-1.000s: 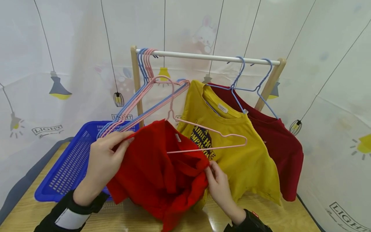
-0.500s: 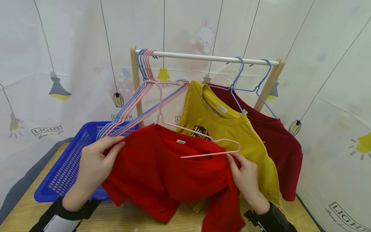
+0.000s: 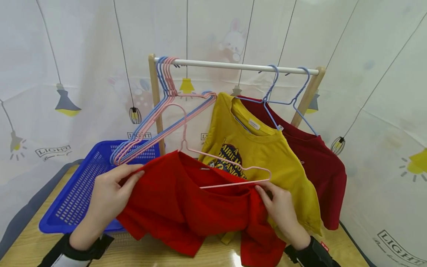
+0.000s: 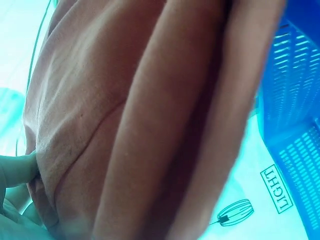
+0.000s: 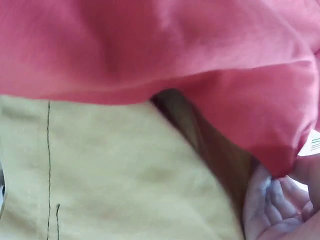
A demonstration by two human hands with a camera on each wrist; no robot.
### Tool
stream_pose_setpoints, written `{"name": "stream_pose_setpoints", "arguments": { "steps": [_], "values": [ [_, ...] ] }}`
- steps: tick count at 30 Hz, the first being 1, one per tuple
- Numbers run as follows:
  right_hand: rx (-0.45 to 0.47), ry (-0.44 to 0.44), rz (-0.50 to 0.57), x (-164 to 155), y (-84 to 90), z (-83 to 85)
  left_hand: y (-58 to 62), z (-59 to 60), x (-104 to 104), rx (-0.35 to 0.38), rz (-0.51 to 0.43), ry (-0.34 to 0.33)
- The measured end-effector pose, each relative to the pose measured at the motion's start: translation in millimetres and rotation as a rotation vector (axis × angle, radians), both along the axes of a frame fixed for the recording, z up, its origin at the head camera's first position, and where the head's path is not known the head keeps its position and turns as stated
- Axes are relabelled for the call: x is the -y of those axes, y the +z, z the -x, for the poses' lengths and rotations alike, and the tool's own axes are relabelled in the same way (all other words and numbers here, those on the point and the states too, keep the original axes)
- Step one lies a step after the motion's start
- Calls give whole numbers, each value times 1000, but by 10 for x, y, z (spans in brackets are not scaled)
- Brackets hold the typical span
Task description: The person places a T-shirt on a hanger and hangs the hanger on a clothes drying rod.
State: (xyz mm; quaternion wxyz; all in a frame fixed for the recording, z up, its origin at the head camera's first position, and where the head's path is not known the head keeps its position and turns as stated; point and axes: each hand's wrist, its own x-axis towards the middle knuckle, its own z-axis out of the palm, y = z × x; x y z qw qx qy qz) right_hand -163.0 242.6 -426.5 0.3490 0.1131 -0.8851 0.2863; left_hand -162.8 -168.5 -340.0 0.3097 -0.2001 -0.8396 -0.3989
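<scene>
A red T-shirt (image 3: 200, 211) is spread between both hands in the head view. My left hand (image 3: 108, 194) pinches its left shoulder between thumb and fingers; the left wrist view shows the fingertips (image 4: 20, 170) at the cloth's edge. Near the other shoulder, my right hand (image 3: 278, 204) pinches the fabric beside the neckline, close to the end of a pink hanger (image 3: 213, 155). That hanger's left arm is hidden inside the shirt, while its right arm lies outside, above the neck opening. Its hook stands up behind the collar.
Behind stands a rack with a white rail (image 3: 227, 65), holding several blue and pink hangers (image 3: 143, 129) at left. A yellow T-shirt (image 3: 277, 163) and a dark red shirt (image 3: 330, 178) hang at right on blue hangers. A blue basket (image 3: 71, 207) sits on the wooden table (image 3: 160, 256).
The right hand has moved right and up, gripping nearer the shoulder, and the bunched shirt is now spread out. The pink hanger has sunk lower with the shirt. Left hand keeps its pinch.
</scene>
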Motion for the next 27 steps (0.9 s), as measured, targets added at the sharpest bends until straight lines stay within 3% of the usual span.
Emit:
{"name": "stream_pose_setpoints", "arguments": {
  "steps": [4,8,11,17,20,23,27],
  "values": [
    [-97,52,-29,77,-37,-18,-3,-11,-11,-4,1,-4],
    [-188,195,-69,169,-62,-32,-9,-25,-18,7,4,-6],
    [-156,280,-86,229,-57,4,-11,-32,-18,10,-1,-12],
    [-19,328,-98,266,-52,208,-12,-49,-13,57,-4,-31],
    [-17,392,-94,259,-81,290,-22,-64,-2,95,-3,-39],
    [-82,465,-33,257,-111,348,-18,-75,15,121,1,-40],
    [-118,557,159,235,-120,377,-17,-63,62,158,6,-30]
  ]
}}
